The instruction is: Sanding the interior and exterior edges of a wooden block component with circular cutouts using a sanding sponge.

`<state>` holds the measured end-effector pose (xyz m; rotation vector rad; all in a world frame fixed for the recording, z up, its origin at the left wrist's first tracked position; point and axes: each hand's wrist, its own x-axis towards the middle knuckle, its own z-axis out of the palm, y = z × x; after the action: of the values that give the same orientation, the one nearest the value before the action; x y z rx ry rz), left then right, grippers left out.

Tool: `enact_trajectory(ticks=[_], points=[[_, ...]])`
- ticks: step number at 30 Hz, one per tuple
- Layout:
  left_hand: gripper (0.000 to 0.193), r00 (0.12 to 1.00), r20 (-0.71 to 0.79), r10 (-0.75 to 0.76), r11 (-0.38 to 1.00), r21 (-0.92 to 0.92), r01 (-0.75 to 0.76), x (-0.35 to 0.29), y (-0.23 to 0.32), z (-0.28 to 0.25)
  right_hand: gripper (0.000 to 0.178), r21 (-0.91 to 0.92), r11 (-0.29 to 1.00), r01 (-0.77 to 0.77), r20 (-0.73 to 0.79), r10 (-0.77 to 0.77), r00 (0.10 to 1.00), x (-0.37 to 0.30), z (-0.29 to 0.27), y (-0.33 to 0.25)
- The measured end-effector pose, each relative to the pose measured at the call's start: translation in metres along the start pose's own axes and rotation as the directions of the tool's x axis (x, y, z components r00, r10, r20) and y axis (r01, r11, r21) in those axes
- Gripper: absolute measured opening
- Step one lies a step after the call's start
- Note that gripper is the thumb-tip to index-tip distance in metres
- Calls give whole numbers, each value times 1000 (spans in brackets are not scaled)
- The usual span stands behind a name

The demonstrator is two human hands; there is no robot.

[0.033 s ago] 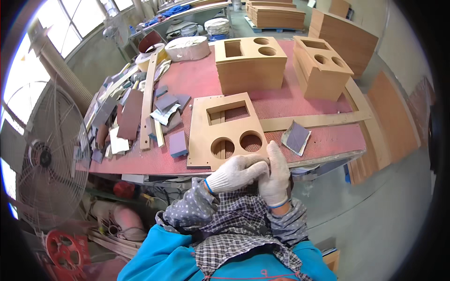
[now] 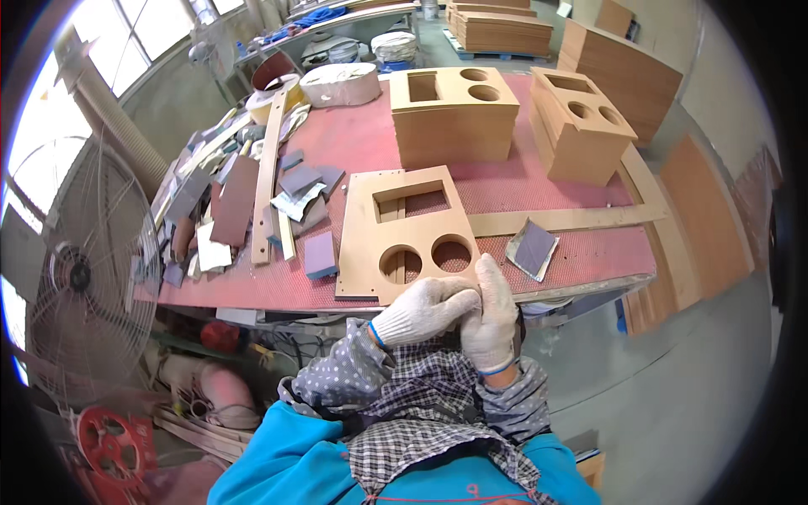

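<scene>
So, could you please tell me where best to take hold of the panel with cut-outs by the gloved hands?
I'd grip the panel by its left and right edges, coming from the near side: it is broad and flat-topped, its openings facing up, so opposite edges should balance it. A wooden strip lies by the right edge, so finger room may be tighter there.

Can pass over red table (image 2: 353, 139) between left box (image 2: 456, 135) and right box (image 2: 581, 151), also right of panel (image 2: 412, 231), as far as low flat strip (image 2: 555, 220) and sanding pad (image 2: 534, 247). Is tight or closed between panel and left box, can't tell which. Gets blocked leftward by purple block (image 2: 320, 254) beside panel, then long batten (image 2: 269, 177), scrap pile (image 2: 231, 202). Can dip through right round cutout (image 2: 452, 254). Is obstructed at panel's near edge by left hand (image 2: 425, 311) and right hand (image 2: 491, 321), touching.
</scene>
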<state>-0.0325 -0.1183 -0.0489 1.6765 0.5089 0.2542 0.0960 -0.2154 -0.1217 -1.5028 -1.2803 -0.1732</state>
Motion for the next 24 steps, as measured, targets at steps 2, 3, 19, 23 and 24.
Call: enact_trajectory(ticks=[2,3,19,23,24], points=[[28,1000,-11,-10,997,-77,9,-2,-7,-4,47,7,1000,21,30,-21,999,0,3,-3],[28,998,-68,-6,994,-107,-1,-5,-8,-4,48,0,1000,-19,45,19,999,1,6,-6],[33,700,-693,174,896,-183,-404,-10,-38,-22,41,426,835,-348,501,103,860,-24,17,-46],[40,652,-729,208,951,-5,-309,-7,-50,-17,48,572,640,-513,579,128,805,-21,24,-45],[40,645,-736,206,950,-8,-312,-7,-51,-18,48,568,643,-513,586,122,801,-20,25,-45]])
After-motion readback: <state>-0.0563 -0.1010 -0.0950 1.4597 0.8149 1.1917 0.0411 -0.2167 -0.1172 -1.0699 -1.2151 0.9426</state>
